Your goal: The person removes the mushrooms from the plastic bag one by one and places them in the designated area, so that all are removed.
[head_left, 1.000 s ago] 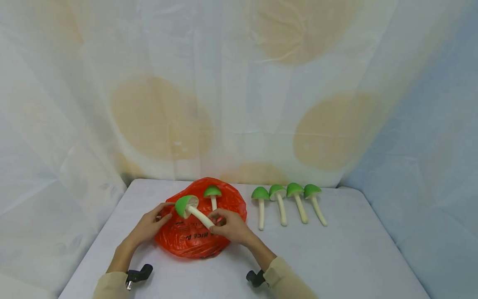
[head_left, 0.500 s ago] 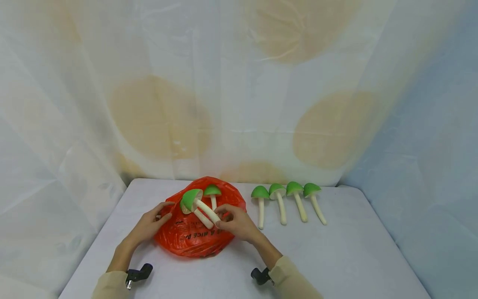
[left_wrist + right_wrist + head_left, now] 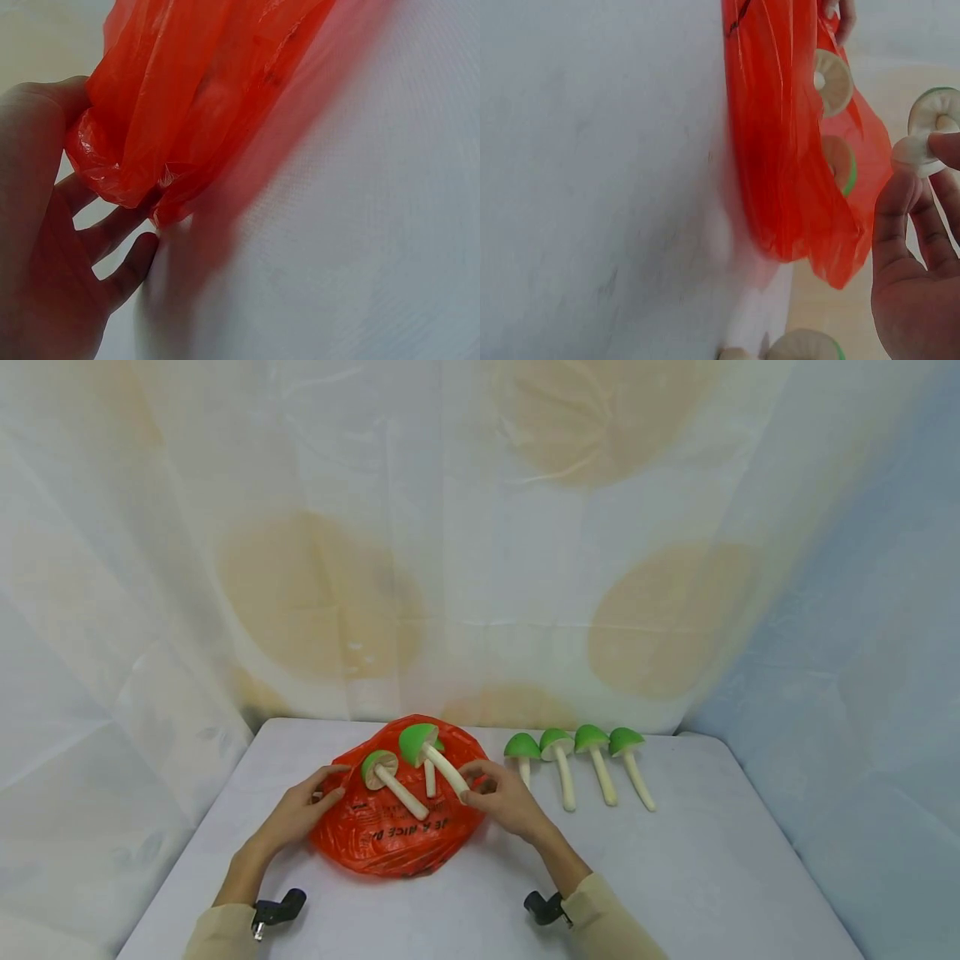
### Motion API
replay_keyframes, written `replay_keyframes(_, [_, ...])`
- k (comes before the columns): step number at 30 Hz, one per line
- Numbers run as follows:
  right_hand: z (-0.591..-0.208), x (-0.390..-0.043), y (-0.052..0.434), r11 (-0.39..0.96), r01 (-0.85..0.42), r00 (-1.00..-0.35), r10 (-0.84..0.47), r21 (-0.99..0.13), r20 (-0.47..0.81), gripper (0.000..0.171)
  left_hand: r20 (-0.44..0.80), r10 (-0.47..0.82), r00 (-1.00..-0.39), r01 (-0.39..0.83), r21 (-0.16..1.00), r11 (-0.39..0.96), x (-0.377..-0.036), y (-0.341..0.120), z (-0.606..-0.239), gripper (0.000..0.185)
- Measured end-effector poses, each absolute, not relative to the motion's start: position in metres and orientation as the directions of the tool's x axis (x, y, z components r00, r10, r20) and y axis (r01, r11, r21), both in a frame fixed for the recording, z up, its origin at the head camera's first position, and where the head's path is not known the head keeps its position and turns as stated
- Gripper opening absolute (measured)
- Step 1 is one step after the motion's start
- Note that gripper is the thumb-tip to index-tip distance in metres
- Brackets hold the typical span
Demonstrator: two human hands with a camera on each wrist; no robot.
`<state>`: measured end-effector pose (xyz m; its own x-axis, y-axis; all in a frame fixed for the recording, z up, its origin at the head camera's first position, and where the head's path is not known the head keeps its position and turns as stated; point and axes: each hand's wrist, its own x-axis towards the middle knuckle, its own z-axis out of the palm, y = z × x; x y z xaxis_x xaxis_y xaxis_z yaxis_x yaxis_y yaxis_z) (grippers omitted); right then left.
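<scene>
A red plastic bag [image 3: 375,852] with black print lies spread on the table, its mouth wide. At its left edge my left hand [image 3: 300,810] pinches the film between thumb and fingers, as the left wrist view shows of the bag [image 3: 187,97]. My right hand [image 3: 502,797] pinches the stem end of a green-capped toy mushroom [image 3: 448,770], which is tilted with its cap up and left, over the bag's right part. A second mushroom [image 3: 402,791] lies in the bag at a slant. Behind the held one, a third mushroom [image 3: 430,778] is partly hidden.
Several more green-capped mushrooms [image 3: 602,774] lie in a row right of the bag, stems toward me. White table [image 3: 675,877] surface runs in front and to the right. A patterned curtain [image 3: 480,568] hangs behind.
My right hand has carried its mushroom to the right across the bag, uncovering the second mushroom and overlapping the third. My left hand has stayed on the bag's edge.
</scene>
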<state>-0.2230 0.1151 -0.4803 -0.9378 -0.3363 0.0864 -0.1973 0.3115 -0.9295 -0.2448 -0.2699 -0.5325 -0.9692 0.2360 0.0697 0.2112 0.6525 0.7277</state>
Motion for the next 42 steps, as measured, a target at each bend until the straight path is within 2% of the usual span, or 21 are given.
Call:
replay_keyframes(27, [-0.496, -0.216, 0.221, 0.265, -0.138, -0.976, -0.203, -0.954, 0.085, 0.033, 0.063, 0.226, -0.972, 0.199, 0.727, 0.657, -0.244, -0.267, -0.532, 0.040])
replay_keyframes(42, [-0.496, -0.200, 0.304, 0.355, -0.050, -0.999, -0.018, -0.933, 0.047, 0.041, 0.071, 0.228, -0.971, 0.207, 0.722, 0.660, -0.242, -0.266, -0.530, 0.039])
